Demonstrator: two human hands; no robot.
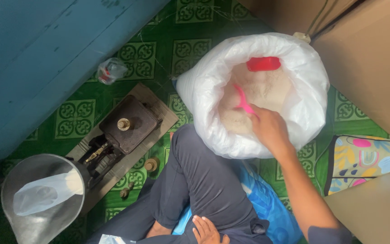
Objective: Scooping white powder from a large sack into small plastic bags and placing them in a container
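A large white plastic sack (312,86) stands open on the floor, filled with pale powder (260,88). My right hand (269,129) reaches into it and grips a pink scoop (244,104) whose bowl points down into the powder. A red container (263,63) lies on the powder at the far side. My left hand (207,231) rests on my dark trouser leg (199,180) near the bottom edge, fingers apart, holding nothing.
A dark metal balance scale (125,129) sits on a wooden board to the left, with a metal pan (39,196) holding a clear plastic bag. Brass weights (151,164) lie on the green patterned floor. A blue wall, cardboard boxes (371,58) and a colourful bag (371,158) surround me.
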